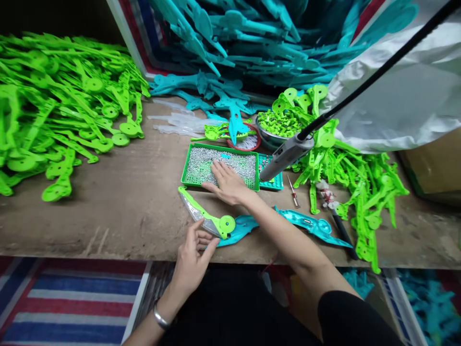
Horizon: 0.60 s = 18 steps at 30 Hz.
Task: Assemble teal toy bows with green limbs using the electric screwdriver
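My left hand (194, 254) is curled at the near edge of a lime-green plastic part (207, 216) with a round end and a clear, blade-shaped strip (194, 211) along it. Its fingertips touch the strip, and the thumb lies by the end of a turquoise plastic part (239, 230) joined or overlapped at the round end. My right hand (230, 185) lies palm down, fingers extended, over a green tray (184, 168) filled with small silvery screws (201, 158). Whether any screw is under its fingers is hidden. Another turquoise part (309, 223) extends beyond my right forearm.
Lime-green parts are heaped at left (72, 96) and right (360, 182). Turquoise parts (252, 48) fill a bin behind. A grey electric screwdriver (291, 154) hangs beside a turquoise tray (275, 181). Nearby are a metal bowl (266, 137), a red basket (257, 144) and a small screwdriver (294, 196).
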Each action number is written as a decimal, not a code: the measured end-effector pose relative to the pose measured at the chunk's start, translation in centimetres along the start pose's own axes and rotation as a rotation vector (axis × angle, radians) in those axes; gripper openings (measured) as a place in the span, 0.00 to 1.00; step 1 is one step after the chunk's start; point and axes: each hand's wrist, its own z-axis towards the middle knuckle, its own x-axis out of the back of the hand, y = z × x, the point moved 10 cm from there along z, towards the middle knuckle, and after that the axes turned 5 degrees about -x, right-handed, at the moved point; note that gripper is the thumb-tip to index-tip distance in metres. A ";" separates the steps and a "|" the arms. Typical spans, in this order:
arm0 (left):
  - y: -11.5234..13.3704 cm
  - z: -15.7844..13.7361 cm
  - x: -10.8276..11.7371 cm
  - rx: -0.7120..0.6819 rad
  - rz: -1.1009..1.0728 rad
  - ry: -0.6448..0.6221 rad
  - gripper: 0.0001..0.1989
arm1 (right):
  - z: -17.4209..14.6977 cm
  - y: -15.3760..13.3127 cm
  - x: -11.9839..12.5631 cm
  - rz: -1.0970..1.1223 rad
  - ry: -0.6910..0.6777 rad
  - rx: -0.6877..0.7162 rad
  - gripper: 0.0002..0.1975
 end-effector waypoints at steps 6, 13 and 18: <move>-0.5 -0.1 0.1 -0.015 -0.076 0.037 0.31 | -2.6 3.5 1.6 -0.045 0.120 -0.250 0.48; -0.3 -0.2 0.1 -0.037 -0.030 0.046 0.31 | -0.1 -3.1 0.9 -0.066 0.156 0.062 0.42; -0.3 -0.1 0.2 -0.039 -0.006 0.047 0.31 | -1.0 -0.5 0.4 -0.081 0.122 -0.048 0.44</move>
